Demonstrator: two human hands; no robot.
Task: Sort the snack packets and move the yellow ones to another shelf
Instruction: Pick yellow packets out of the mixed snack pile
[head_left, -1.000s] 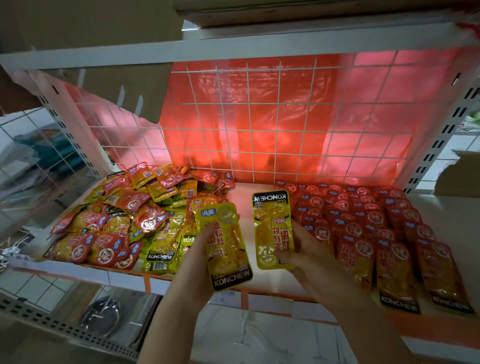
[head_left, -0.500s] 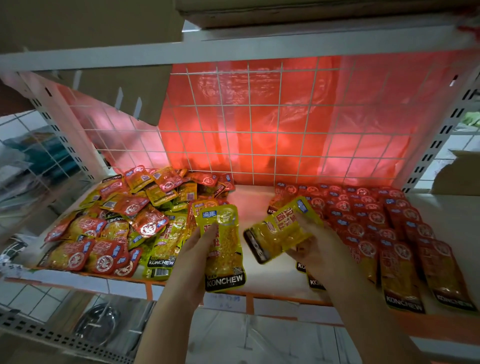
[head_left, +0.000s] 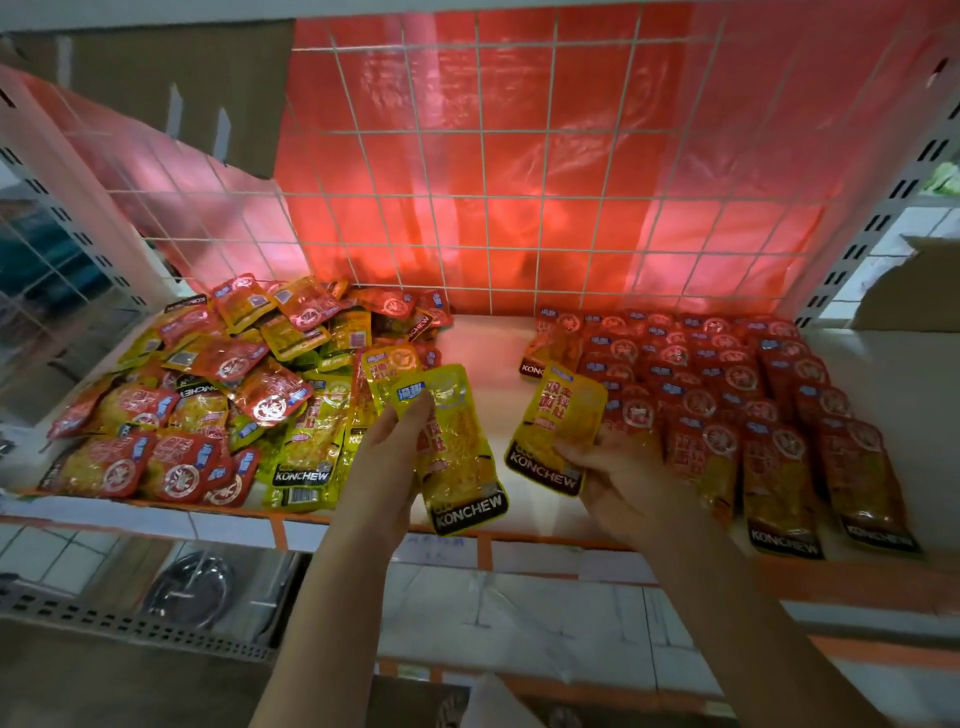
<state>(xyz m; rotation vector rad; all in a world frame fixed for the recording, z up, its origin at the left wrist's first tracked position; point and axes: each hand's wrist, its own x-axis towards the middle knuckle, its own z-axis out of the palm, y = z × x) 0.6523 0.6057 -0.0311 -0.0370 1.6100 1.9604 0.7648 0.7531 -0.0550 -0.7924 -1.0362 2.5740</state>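
Over the bare middle strip of the white shelf (head_left: 488, 343), the left hand (head_left: 387, 457) grips one yellow packet (head_left: 457, 447) with the thumb curled across its upper face, and the right hand (head_left: 618, 478) pinches a second yellow packet (head_left: 561, 431) by its black lower end, the two packets apart. Left of that strip lies a loose mixed pile (head_left: 218, 395) of red and yellow packets. Right of it red packets (head_left: 727, 395) lie in overlapping rows, and behind it stands a white wire grid (head_left: 519, 182) backed by red plastic sheet (head_left: 415, 218).
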